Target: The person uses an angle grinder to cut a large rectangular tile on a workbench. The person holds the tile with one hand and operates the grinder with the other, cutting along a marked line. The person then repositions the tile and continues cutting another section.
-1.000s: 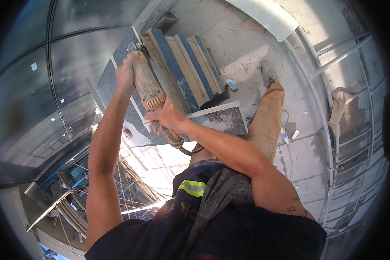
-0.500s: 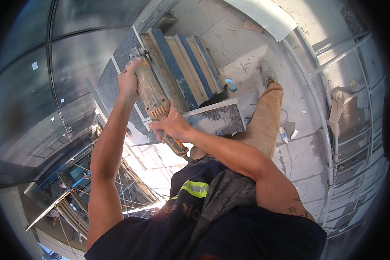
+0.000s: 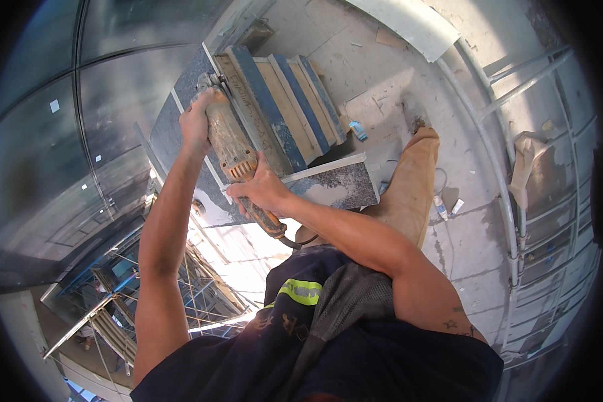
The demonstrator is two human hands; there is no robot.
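Observation:
A dusty, worn angle grinder [image 3: 226,137] lies lengthwise between my two hands, its metal head at the far end and its cord at the near end. My left hand [image 3: 197,120] wraps round the front of the body close to the head. Farther back, my right hand [image 3: 264,191] grips the rear by the orange-and-black handle. Under the tool is a dark speckled stone slab [image 3: 174,127] with pale strips along its edges. The grinder's head is over the slab's far edge; its disc cannot be made out. A shorter speckled piece [image 3: 338,184] with a pale edge stands beside my right hand.
Blue-and-tan boards [image 3: 281,100] lie stacked beyond the slab. Dark glass panels [image 3: 40,134] rise at left, with scaffolding [image 3: 114,295] below. A metal railing [image 3: 489,147] curves along the right. A small bottle [image 3: 440,208] and a blue packet [image 3: 358,130] lie on the floor.
The grinder and both hands have shifted slightly to the left. Both hands keep their hold, and the cord at the rear now curves more visibly.

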